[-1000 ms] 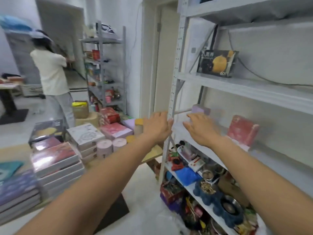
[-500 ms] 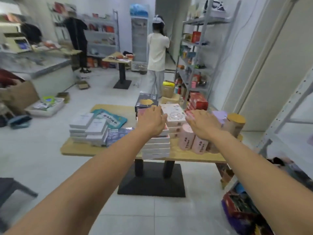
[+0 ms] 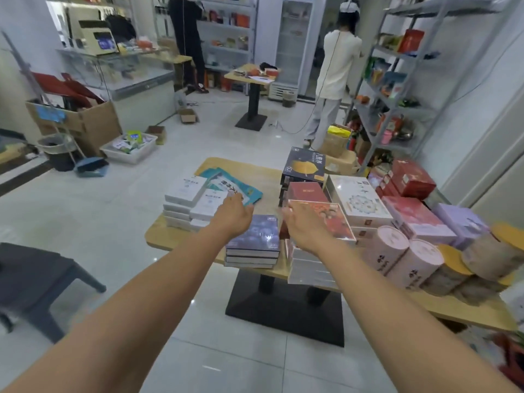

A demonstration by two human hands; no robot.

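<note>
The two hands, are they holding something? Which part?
Nothing is held. The left hand and the right hand stretch out empty over the table, near the blue box and the red patterned box.

The floor [image 3: 119, 222] is pale glossy tile that reflects soft, even light, and the walls [image 3: 476, 66] are white. A wooden surface [image 3: 269, 177] stands mid-room on a black pedestal base [image 3: 286, 310]. A grey metal rack [image 3: 402, 109] runs along the right wall, with a pale door [image 3: 499, 171] nearer. At the back are a glass-door fridge [image 3: 292, 38], stocked shelves [image 3: 226, 26] and a small table [image 3: 252, 76]. A glass counter [image 3: 136, 78] lines the left side, with a cardboard box [image 3: 93, 124] and a white tray [image 3: 130, 151] before it. A dark stool [image 3: 37, 276] sits lower left. A person in a pale top [image 3: 337, 66] faces the rack, and another in black [image 3: 187, 32] stands at the shelves.
</note>
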